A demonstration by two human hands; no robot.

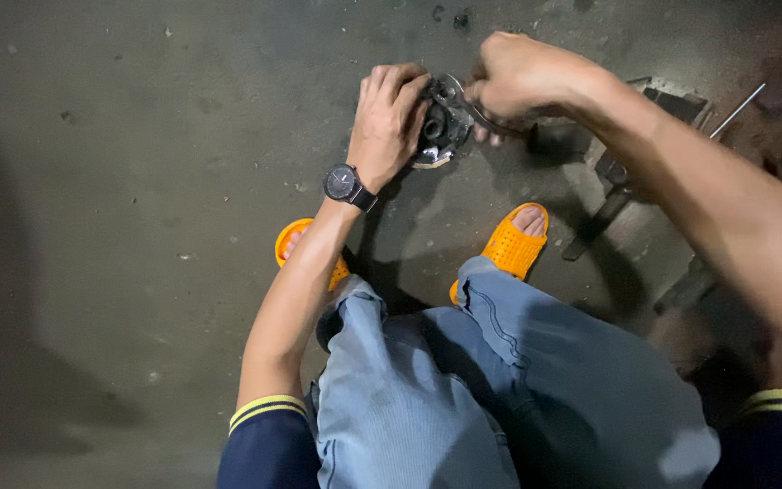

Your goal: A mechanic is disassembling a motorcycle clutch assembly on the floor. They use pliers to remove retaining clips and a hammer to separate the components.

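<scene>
fingers [405,91] of both hands grip a round metal part [443,122].

1 view only, from a head-worn camera. Looks steeply down and forward over bent knees [500,380] to the concrete floor [119,181]. Close in: arms fill the lower corners, hands [391,118] near the top edge, sandalled feet [513,244] mid-frame. No 2nd view to overlap.

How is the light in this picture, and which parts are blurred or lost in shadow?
Head view: dim, uneven light; the concrete floor darkens at the left edge; the right hand and forearm look slightly motion-blurred; the round metal part under the left hand sits in shadow, detail unclear.
</scene>
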